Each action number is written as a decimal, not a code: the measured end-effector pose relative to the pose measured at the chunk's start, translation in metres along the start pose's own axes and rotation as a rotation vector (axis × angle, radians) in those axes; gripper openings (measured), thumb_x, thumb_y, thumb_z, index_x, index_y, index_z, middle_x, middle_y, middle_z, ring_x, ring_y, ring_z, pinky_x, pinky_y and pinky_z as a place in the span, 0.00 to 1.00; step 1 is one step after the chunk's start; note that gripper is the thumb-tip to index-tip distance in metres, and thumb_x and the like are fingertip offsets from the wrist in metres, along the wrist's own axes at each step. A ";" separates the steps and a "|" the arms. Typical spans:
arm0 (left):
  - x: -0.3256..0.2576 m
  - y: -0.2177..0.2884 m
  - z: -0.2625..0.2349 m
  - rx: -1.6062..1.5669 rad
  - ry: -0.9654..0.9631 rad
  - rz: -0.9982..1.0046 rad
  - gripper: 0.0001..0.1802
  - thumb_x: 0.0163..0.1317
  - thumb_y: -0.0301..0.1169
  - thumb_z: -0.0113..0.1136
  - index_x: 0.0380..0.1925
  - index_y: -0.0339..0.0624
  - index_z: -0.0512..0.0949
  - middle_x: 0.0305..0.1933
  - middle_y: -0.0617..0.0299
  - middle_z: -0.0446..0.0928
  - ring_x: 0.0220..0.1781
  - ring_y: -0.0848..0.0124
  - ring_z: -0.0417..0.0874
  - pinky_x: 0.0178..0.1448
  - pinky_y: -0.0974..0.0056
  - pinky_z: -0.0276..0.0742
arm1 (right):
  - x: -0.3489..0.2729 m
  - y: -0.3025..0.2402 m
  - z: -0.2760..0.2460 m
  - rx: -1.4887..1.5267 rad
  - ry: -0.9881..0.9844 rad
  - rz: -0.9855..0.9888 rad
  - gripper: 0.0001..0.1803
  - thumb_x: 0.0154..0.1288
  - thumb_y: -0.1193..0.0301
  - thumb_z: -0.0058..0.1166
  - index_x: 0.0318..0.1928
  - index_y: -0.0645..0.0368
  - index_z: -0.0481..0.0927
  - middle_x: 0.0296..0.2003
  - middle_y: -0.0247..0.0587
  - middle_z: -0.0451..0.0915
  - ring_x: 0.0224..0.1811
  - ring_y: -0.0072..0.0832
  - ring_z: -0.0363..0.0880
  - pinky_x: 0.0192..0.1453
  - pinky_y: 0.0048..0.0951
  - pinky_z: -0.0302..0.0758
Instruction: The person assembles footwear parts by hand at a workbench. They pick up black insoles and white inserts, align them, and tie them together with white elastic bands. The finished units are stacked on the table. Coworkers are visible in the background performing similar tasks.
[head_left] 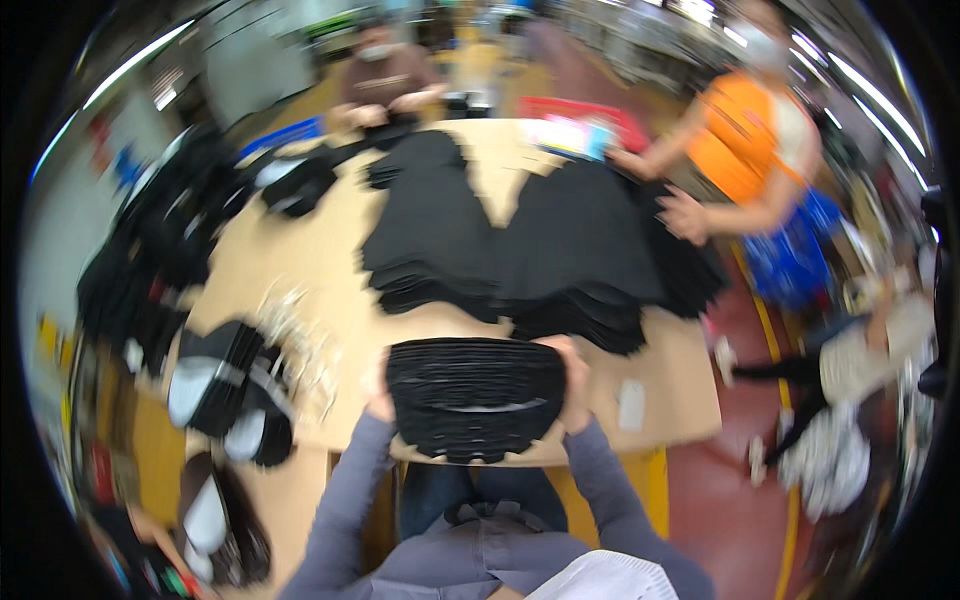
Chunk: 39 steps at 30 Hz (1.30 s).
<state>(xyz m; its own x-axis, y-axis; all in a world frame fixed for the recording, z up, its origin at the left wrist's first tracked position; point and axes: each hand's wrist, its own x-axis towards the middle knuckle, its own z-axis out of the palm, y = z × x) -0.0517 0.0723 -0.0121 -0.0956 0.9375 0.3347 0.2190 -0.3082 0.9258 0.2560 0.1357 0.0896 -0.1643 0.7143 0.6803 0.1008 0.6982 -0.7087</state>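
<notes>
A thick stack of black cut fabric pieces (475, 405) is held upright at the near edge of the table, its layered edges towards me. My left hand (380, 388) grips its left side and my right hand (573, 384) grips its right side. Most of the fingers are hidden behind the stack. Just beyond lie large piles of black fabric panels, one on the left (430, 225) and one on the right (575, 235), with wavy, fanned edges. The picture is somewhat blurred by motion.
Pale strings (300, 345) lie tangled on the table (335, 275). Bundled black and white pieces (215, 375) sit at its left edge. A white tag (631, 405) lies at right. A person in orange (745, 140) reaches towards the right pile; another person (390, 75) sits opposite.
</notes>
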 end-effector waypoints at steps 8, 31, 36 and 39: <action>-0.035 -0.020 0.055 0.200 0.015 -0.038 0.30 0.50 0.39 0.74 0.48 0.39 0.71 0.45 0.51 0.73 0.50 0.57 0.75 0.56 0.58 0.71 | -0.129 0.124 0.004 0.291 0.064 0.545 0.19 0.69 0.75 0.48 0.59 0.64 0.74 0.53 0.41 0.79 0.53 0.30 0.77 0.59 0.30 0.72; -0.041 -0.022 0.051 -0.084 0.068 -0.286 0.32 0.54 0.27 0.71 0.58 0.37 0.68 0.53 0.50 0.77 0.56 0.63 0.78 0.61 0.62 0.72 | -0.102 0.083 0.005 -0.063 -0.041 0.429 0.23 0.55 0.83 0.59 0.53 0.62 0.77 0.42 0.44 0.84 0.45 0.31 0.82 0.52 0.30 0.76; -0.039 -0.029 0.051 0.061 0.109 -0.181 0.32 0.52 0.20 0.67 0.59 0.35 0.67 0.52 0.51 0.77 0.56 0.62 0.78 0.62 0.62 0.72 | -0.108 0.099 0.002 -0.141 -0.061 0.338 0.36 0.41 0.87 0.68 0.57 0.64 0.75 0.45 0.46 0.84 0.48 0.31 0.83 0.54 0.31 0.77; -0.040 -0.020 0.052 0.041 0.099 -0.190 0.31 0.52 0.21 0.68 0.57 0.36 0.69 0.50 0.52 0.78 0.55 0.64 0.78 0.60 0.63 0.72 | -0.099 0.075 0.005 -0.063 -0.055 0.370 0.37 0.40 0.88 0.68 0.57 0.64 0.74 0.45 0.45 0.84 0.48 0.32 0.83 0.55 0.30 0.76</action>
<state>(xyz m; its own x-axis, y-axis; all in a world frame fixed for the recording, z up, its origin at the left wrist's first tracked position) -0.0018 0.0497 -0.0532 -0.2335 0.9570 0.1720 0.2274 -0.1182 0.9666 0.2746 0.1170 -0.0324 -0.1577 0.9162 0.3683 0.2229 0.3964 -0.8906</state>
